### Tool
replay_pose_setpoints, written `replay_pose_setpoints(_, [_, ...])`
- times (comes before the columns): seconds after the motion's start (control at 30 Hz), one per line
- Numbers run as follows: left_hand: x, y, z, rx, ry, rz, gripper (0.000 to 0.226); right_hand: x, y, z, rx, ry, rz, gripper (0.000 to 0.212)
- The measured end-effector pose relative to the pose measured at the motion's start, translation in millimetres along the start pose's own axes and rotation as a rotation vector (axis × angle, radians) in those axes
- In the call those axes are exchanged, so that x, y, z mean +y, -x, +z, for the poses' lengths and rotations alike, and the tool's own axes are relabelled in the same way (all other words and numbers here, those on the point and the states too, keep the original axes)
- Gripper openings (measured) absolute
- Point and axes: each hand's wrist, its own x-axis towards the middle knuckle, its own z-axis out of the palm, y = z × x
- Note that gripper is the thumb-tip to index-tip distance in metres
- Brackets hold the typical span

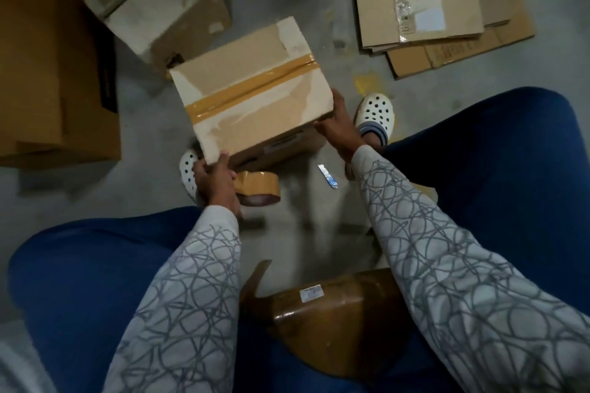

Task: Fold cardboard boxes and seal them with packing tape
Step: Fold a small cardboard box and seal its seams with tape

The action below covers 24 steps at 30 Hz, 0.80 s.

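Note:
A closed cardboard box [252, 89] with a strip of brown packing tape along its top seam is held above the floor between my knees. My left hand [215, 180] grips its near left corner. My right hand [340, 124] holds its right edge. A roll of brown packing tape [258, 187] lies on the floor just below the box, beside my left hand. A small blue and white cutter [327, 176] lies on the floor to the right of the roll.
Another sealed box [159, 6] sits behind, at upper left. A large brown carton [48, 57] stands at far left. Flattened cardboard sheets [431, 3] are stacked at upper right. A brown taped package [335, 313] rests near my lap. My feet wear white clogs [376, 115].

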Motion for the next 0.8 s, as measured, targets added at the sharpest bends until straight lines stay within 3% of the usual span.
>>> replay_pose_setpoints(0.1, [4,7,-8,-0.063,-0.083,-0.03,0.039,-12,9,3,0.021,-0.013,0.028,0.075])
replay_pose_setpoints(0.27, [18,53,-15,-0.13,-0.356,-0.065,0.066,-26,53,7,0.13,0.078,0.042,0.068])
replay_pose_setpoints(0.4, [37,101,-6,-0.322,-0.46,0.205,0.058,-14,97,9,-0.002,0.192,-0.037,0.057])
replay_pose_setpoints(0.5, [51,133,7,-0.579,-0.434,0.288,0.053,-11,123,2,-0.076,0.165,-0.037,0.048])
replay_pose_setpoints(0.57, [56,151,14,-0.647,-0.457,0.379,0.049,-19,144,-9,-0.127,0.172,-0.009,0.042])
replay_pose_setpoints(0.7, [80,163,30,-0.662,-0.687,0.683,0.05,-25,159,-31,-0.128,0.162,0.0,0.068])
replay_pose_setpoints(0.8, [109,160,41,-0.665,-0.851,0.718,0.067,-42,155,-34,-0.028,0.14,-0.058,0.078])
